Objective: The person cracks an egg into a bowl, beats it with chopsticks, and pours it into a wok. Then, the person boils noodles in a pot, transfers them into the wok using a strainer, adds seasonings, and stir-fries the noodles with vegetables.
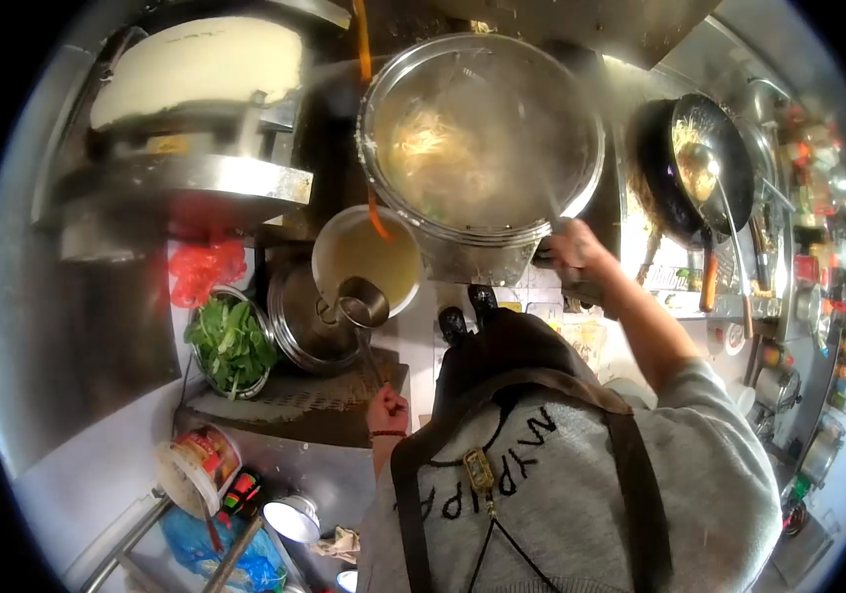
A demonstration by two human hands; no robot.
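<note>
My left hand [388, 410], with a beaded bracelet at its wrist, is closed round the handle of a metal ladle [364, 301]. The ladle's cup hangs over the near edge of a pale bowl of cloudy broth [344, 242]. At the near right rim of a large steaming pot [482, 235], my right hand [576, 247] is closed on a long thin utensil [551, 201] that slants into the pot. Steam and blur hide the utensil's far end. Pale noodles [425, 138] and a bit of green show in the pot's water.
A lidless metal pot [290, 326] and a bowl of leafy greens [232, 344] stand left of the broth. At right, a black wok [675, 208] holds a ladle and food. A white-topped appliance [206, 64] is upper left; an orange strap [365, 59] hangs nearby.
</note>
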